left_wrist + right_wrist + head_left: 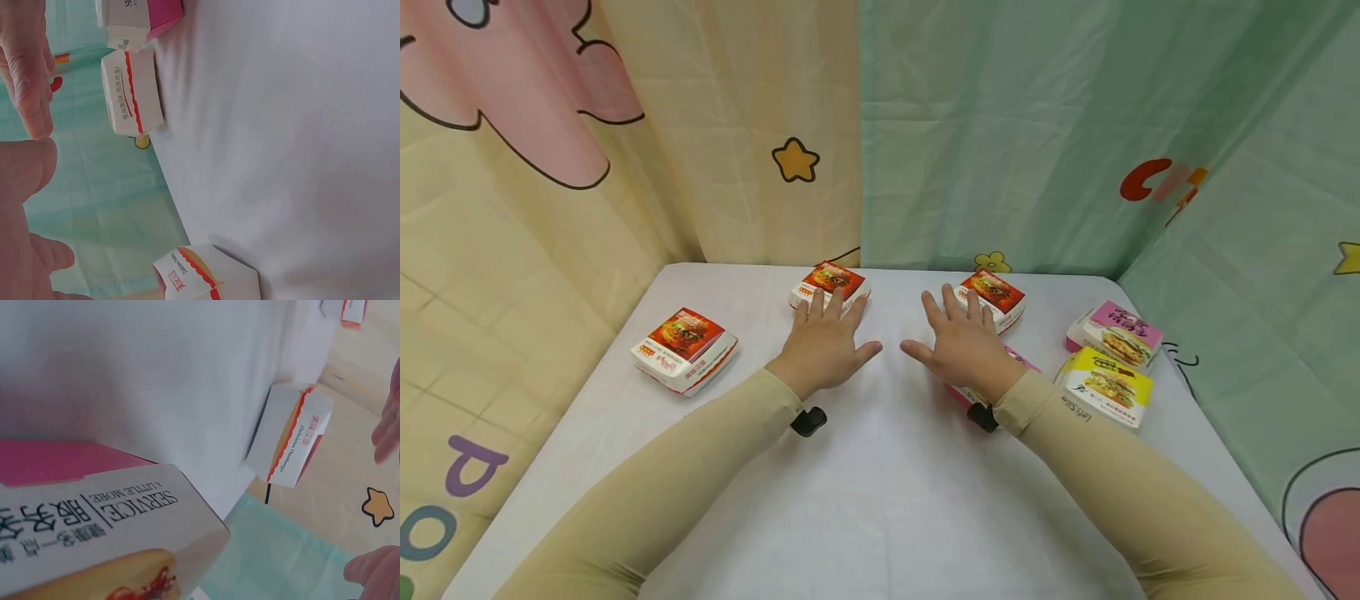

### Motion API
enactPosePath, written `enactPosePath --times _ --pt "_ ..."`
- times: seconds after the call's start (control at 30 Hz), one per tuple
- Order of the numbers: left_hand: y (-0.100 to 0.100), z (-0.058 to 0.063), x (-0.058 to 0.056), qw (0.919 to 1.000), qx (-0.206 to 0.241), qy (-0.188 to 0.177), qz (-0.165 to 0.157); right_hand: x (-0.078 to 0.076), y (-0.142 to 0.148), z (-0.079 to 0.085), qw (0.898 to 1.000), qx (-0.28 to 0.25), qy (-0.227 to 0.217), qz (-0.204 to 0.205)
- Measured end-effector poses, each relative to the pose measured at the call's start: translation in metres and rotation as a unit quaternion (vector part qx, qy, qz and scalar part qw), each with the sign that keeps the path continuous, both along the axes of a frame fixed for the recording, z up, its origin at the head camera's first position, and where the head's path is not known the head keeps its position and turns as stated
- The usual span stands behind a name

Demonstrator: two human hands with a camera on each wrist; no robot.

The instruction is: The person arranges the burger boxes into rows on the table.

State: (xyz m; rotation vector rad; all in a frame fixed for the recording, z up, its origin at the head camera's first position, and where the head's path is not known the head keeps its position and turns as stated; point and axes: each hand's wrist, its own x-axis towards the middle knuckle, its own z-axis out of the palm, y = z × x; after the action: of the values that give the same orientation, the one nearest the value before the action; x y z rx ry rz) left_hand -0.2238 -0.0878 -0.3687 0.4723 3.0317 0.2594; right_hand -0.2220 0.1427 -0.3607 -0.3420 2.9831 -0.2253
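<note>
Both hands hover palm down over the table with fingers spread, holding nothing. The left hand (824, 348) is nearest a red-and-white burger box (832, 282) at the back; its fingertips overlap that box in the head view. The right hand (966, 347) reaches toward another red-and-white burger box (996, 293). Beneath the right hand and wrist lies a pink-and-white burger box (119, 519), mostly hidden in the head view. In the left wrist view, part of the left hand (25, 206) shows above the table, apart from the boxes.
At the left stands a third red-and-white burger box (685, 350). On the right are a pink-topped burger box (1116, 335) and a yellow-topped burger box (1105, 386), close together. A white cloth covers the table (850, 517); printed curtains (962, 150) hang behind and beside it.
</note>
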Motion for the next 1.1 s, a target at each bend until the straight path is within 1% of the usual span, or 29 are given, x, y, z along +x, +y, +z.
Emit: enactPosePath --times 0.2,0.33,0.53,0.6,0.77,0.9,1.0,1.1 --pt "-0.004 0.001 0.003 0.9999 0.003 -0.006 0.008 -0.001 -0.003 0.000 1.000 -0.002 0.004 0.004" --pt "-0.009 0.002 0.006 0.9998 -0.002 -0.012 0.014 -0.001 -0.006 -0.001 1.000 -0.016 0.004 0.008" --pt "-0.024 0.002 0.007 0.9998 0.004 -0.008 0.016 -0.002 -0.017 -0.002 0.999 -0.033 0.005 0.021" --pt "-0.032 0.003 0.007 0.9999 0.006 -0.001 0.015 -0.002 -0.023 -0.001 0.999 -0.044 0.003 0.024" --pt "-0.055 0.007 0.008 0.9994 0.016 0.017 0.025 -0.002 -0.038 0.006 0.995 -0.094 -0.004 0.033" --pt "-0.074 0.012 0.008 0.9990 0.025 0.017 0.032 -0.002 -0.049 0.009 0.990 -0.134 -0.001 0.040" --pt "-0.091 0.013 0.007 0.9988 0.026 0.020 0.036 -0.003 -0.059 0.008 0.985 -0.167 0.003 0.051" --pt "-0.111 0.013 0.006 0.9981 0.030 0.033 0.041 -0.004 -0.070 0.005 0.979 -0.193 0.002 0.069"
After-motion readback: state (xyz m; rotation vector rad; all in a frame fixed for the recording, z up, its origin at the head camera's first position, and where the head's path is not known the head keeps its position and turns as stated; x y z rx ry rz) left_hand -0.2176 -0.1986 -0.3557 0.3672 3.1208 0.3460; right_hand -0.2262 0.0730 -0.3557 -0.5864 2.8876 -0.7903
